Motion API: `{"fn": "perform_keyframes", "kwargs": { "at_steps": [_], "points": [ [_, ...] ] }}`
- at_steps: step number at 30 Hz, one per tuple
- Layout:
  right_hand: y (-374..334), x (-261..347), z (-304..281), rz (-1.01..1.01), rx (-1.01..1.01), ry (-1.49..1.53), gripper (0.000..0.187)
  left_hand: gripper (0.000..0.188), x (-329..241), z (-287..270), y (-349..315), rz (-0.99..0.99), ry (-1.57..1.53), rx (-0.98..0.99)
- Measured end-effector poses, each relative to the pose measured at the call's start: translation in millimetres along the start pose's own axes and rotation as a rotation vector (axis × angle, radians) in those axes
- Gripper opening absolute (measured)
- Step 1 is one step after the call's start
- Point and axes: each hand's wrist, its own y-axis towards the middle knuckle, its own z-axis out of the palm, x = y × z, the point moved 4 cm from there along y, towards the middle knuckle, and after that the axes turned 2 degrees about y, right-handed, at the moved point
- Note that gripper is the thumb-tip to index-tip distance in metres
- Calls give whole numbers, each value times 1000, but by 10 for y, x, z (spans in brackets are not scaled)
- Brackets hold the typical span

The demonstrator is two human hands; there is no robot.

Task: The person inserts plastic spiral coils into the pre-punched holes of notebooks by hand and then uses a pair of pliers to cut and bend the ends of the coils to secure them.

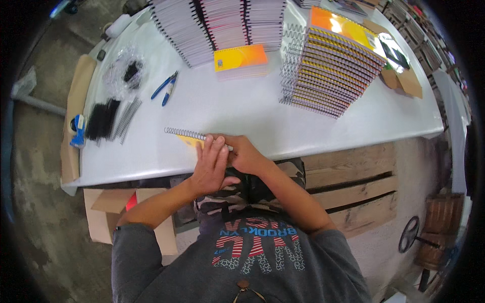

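Observation:
A small spiral notebook (189, 141) with a yellow cover is held at the near edge of the table, its coil uppermost and sticking out past the cover on the left. My right hand (246, 154) is closed around its right end. Across the near side lies my left hand (211, 165), fingers stretched out against the notebook and thumb spread away. The two hands overlap and hide most of the cover. Beyond them on the table are blue-handled pliers (166, 88), black coils (102, 119) and grey wire coils (129, 119).
Tall stacks of bound books (222, 22) stand at the back, with a short pile of orange-yellow notebooks (241, 58) before them. Spiral notebooks (336, 70) are stacked at right. A blue tape dispenser (77, 132) sits at the left edge. Below are a cardboard box (98, 222) and wooden slats (353, 166).

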Motion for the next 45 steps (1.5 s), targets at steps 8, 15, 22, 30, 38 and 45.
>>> {"fn": "perform_keyframes", "kwargs": {
  "at_steps": [8,15,22,30,38,45],
  "points": [
    [-22,24,-69,155,26,-19,23,33,135,-572,805,-169,-86,340],
    [22,28,-87,268,-17,-100,21,14,196,-686,980,-111,53,406],
    [2,-55,-59,274,-45,26,20,12,224,-641,999,-258,-95,532],
    [-19,27,-96,297,-56,-18,18,12,168,-612,1032,-132,-23,552],
    [-15,5,-88,262,-49,-19,18,13,222,-579,962,-211,-161,555],
    [-33,35,-74,279,-30,29,17,10,175,-592,971,-194,-108,491]
  ]
}}
